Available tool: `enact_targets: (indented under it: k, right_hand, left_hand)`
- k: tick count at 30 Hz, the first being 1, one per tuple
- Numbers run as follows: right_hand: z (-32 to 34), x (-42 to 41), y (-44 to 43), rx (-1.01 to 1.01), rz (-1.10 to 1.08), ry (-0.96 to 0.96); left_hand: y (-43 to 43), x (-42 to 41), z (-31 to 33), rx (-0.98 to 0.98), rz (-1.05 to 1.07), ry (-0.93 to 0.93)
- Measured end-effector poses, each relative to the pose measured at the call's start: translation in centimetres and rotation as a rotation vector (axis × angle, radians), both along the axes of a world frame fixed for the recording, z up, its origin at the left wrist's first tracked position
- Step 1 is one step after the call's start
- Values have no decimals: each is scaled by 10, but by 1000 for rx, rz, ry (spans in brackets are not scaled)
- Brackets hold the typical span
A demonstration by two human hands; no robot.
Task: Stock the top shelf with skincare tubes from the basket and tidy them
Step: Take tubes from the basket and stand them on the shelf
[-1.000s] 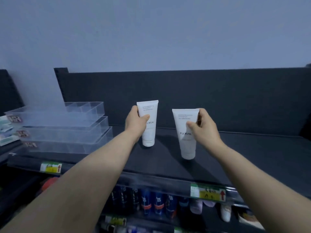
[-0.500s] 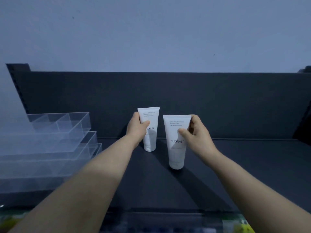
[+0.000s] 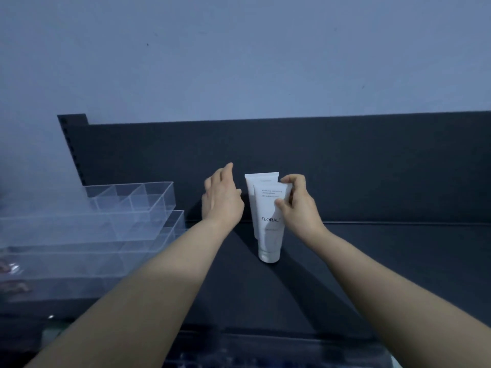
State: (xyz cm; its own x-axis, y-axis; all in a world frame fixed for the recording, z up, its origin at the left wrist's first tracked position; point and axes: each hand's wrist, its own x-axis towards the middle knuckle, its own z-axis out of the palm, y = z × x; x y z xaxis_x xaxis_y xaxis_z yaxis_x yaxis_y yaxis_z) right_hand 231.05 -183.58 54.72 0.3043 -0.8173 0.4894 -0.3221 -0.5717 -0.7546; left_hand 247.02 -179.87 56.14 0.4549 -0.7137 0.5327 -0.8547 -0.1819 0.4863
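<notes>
Our right hand [image 3: 300, 208] pinches the upper edge of the front tube [image 3: 269, 227], which stands cap-down on the top shelf [image 3: 398, 261], directly before the rear tube [image 3: 259, 180] and overlapping it. Our left hand [image 3: 221, 197] hovers just left of both, fingers relaxed, holding nothing. We should square the front tube upright, label forward, before easing off the pinch.

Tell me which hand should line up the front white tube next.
Right. The right hand pinches the upper edge of the front white plastic tube marked FLORAL, so it can likely shift it directly. The left hand is open, left of the rear white tube, holding nothing.
</notes>
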Motion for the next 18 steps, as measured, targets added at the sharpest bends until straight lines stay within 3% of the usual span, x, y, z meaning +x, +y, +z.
enact_targets:
  k: [4, 18]
  right_hand:
    - [-4, 12, -4, -30, -28, 27]
    - [-4, -1, 0, -60, 1, 143]
  left_hand:
    - [9, 2, 5, 55, 6, -100]
    - [41, -28, 23, 88, 21, -105]
